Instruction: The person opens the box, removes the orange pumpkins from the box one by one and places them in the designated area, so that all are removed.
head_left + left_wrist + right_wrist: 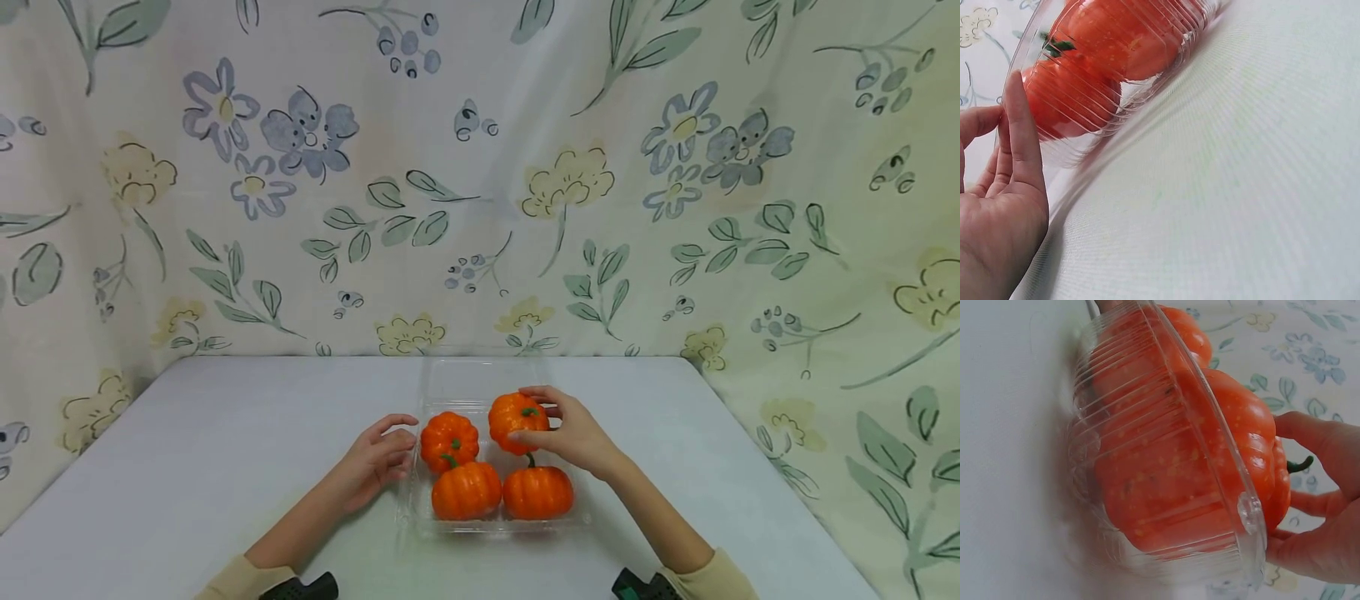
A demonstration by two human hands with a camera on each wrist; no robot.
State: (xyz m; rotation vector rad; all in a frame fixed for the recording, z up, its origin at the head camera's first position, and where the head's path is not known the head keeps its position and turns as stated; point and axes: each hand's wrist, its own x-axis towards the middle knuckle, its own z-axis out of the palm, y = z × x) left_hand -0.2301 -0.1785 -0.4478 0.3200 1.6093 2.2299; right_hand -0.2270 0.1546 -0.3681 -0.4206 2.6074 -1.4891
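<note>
A clear plastic container [491,527] holds several orange toy pumpkins with green stems. At its back right my right hand [577,433] grips one pumpkin [508,423], thumb on the near side and fingers on the far side. That pumpkin overlaps the stem of the front right pumpkin [538,493]. Beside it are the back left pumpkin [448,440] and the front left pumpkin [467,492]. My left hand [367,467] rests at the container's left rim, its fingers fairly straight along the ribbed wall [1075,103].
The container's clear lid [483,382] stands open behind it, toward the table's far edge. A white table [247,433] lies underneath. Floral cloth [480,183] hangs behind and at both sides.
</note>
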